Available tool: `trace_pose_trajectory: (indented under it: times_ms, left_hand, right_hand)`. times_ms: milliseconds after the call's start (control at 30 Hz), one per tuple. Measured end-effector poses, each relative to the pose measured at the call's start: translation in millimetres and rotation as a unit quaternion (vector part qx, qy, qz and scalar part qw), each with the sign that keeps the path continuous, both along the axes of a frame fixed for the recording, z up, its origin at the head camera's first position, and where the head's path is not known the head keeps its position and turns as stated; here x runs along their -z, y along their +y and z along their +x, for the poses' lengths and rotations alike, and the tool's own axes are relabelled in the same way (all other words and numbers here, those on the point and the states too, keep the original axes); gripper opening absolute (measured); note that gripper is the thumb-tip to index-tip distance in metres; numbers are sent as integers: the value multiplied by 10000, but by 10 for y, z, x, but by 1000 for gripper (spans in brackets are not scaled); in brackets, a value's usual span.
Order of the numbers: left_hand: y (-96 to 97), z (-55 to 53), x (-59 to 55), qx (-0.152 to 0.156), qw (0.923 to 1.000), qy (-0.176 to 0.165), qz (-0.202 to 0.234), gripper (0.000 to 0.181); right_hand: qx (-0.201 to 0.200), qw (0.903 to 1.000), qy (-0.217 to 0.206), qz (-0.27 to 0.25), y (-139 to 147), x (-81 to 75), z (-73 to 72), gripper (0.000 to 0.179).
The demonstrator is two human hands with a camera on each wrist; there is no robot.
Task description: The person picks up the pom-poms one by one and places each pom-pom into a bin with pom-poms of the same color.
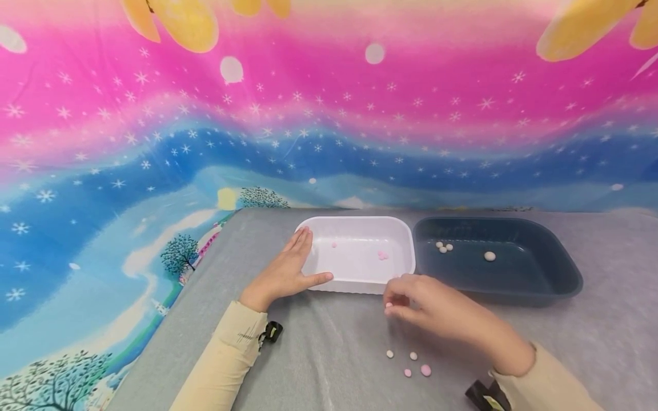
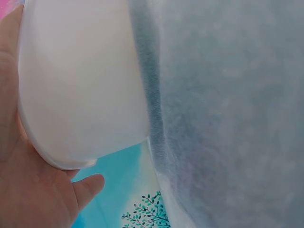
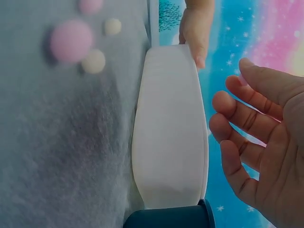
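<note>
My left hand (image 1: pixel 288 268) rests at the left end of the white bin (image 1: pixel 354 287), fingers straight along its rim and thumb at the front edge. Between the thumb and index finger of my right hand (image 1: pixel 437 305) I pinch a small pink ball (image 3: pixel 243 80), in front of the bin's near right corner. The other right fingers are loosely bent. Inside the white bin lie a single pink ball (image 1: pixel 334 245) and a cluster of pink balls (image 1: pixel 382 256). Below my right hand, two white balls (image 1: pixel 413 355) and two pink balls (image 1: pixel 425 370) of differing sizes lie on the cloth.
A dark blue-grey bin (image 1: pixel 557 274) stands against the white bin's right side, holding a larger white ball (image 1: pixel 490 256) and a group of small white balls (image 1: pixel 444 248). Grey cloth (image 1: pixel 319 354) covers the table. A colourful printed backdrop (image 1: pixel 329 114) hangs behind and to the left.
</note>
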State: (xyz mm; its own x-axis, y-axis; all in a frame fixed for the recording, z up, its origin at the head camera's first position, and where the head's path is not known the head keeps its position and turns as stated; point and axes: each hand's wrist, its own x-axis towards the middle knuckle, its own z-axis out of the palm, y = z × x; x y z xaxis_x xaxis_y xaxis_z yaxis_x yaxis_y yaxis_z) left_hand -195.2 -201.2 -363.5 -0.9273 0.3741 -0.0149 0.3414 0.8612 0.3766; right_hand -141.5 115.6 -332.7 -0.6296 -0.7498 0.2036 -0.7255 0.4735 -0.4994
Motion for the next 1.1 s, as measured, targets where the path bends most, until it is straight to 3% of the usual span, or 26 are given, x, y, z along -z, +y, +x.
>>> trace_pose_trajectory:
  times_ms: [467,1100]
  left_hand:
    - [-17,-7,22,-11,10000,8,41,111]
    - [-9,-21,20,24,10000,2,30,110]
  right_hand:
    - [82,9999,57,-135,-41,12,-150,4]
    - [854,9956,-180,-333,-102,34,-353,7]
